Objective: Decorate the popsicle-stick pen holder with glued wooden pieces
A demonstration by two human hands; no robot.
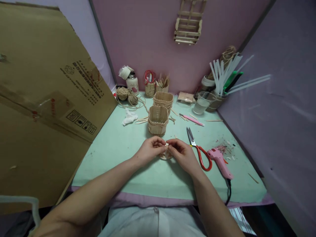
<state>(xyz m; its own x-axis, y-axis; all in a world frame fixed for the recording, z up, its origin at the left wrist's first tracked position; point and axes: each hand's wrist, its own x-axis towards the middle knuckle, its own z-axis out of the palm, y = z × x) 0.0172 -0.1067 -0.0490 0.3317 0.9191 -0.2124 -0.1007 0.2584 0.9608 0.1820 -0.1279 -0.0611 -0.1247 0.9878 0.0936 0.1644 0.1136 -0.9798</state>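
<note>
My left hand [150,150] and my right hand [184,155] meet near the middle of the table, fingertips pinched together. Between them is a small pale piece [167,144], too small and too covered to name. Just under the fingers sits a small clear round dish [165,158], partly hidden by them. Right behind the hands stands a woven square basket [158,127], open at the top. A second, similar basket [163,95] is behind it. Red-handled scissors [203,158] lie to the right of my right hand, blades pointing away.
A pink glue gun [221,163] with a black cord lies at right among scraps. Further back are a pink pen-like tool [194,120], a cup of liquid [201,107], glue sticks [225,74], twine balls [123,93] and crumpled tissue [129,117]. A large cardboard sheet [49,98] borders the left.
</note>
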